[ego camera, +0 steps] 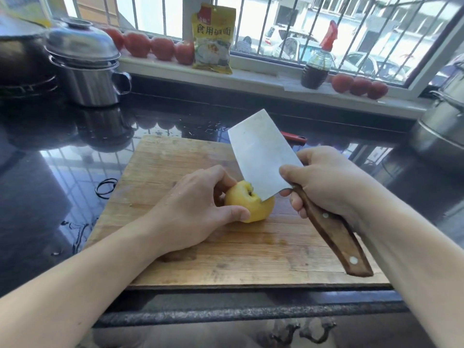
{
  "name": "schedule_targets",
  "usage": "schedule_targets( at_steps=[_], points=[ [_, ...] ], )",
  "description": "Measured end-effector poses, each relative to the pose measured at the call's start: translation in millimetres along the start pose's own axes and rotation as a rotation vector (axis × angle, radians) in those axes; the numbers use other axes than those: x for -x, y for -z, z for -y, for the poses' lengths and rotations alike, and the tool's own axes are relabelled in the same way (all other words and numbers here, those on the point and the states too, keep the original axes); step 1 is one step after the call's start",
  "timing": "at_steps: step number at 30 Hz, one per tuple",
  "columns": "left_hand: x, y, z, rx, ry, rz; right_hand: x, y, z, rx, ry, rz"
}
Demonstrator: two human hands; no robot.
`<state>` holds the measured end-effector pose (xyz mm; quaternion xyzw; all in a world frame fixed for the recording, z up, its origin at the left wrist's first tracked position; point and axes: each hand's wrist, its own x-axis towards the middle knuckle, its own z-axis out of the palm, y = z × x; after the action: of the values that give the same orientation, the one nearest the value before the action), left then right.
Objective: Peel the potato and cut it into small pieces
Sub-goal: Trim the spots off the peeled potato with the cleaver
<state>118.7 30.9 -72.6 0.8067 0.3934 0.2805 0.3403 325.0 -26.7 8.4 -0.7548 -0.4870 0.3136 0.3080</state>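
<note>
One head-worn wide-angle view looks forward and down from close above the board [175, 247] on the tabletop [37, 197], facing the window [276, 26]; both forearms enter from below.

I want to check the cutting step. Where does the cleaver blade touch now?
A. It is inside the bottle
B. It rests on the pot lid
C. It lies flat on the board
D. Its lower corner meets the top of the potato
D: the cleaver, gripped by the right hand, has its lower corner on top of the potato, which the left hand holds.
</note>
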Motion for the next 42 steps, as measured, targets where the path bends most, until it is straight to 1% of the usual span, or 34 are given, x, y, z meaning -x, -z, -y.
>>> schedule_targets(
  at_steps=[2,6,11,17,20,23,27,32,38,42],
  points=[
    [0,0,-1,0.008,0.007,-0.003,-2,1,-1,0.022,0.011,0.001],
    [1,1,-3,0.020,0.015,-0.006,-7,2,-6,-0.069,-0.028,0.039],
    [0,2,-5,0.022,0.017,-0.006,-12,4,-6,-0.095,-0.048,0.072],
    [0,1,-6,0.030,0.034,-0.013,-8,-2,1,-0.147,-0.102,0.052],
    [0,2,-6,0.045,0.039,-0.001,-6,-2,-1,-0.135,-0.071,0.039],
    [2,2,-6,0.033,0.040,-0.006,-6,1,-1,-0.111,-0.034,0.088],
    [1,1,-6,0.041,0.045,-0.017,-9,2,3,-0.135,-0.084,0.100],
    [0,2,-6,0.031,0.035,-0.001,-6,-3,1,-0.212,-0.145,0.070],
    [1,3,-6,0.011,0.028,0.007,-13,4,5,-0.136,-0.119,0.135],
    [0,4,-6,-0.003,0.032,0.006,-12,-3,9,-0.121,-0.167,0.049]
  ],
)
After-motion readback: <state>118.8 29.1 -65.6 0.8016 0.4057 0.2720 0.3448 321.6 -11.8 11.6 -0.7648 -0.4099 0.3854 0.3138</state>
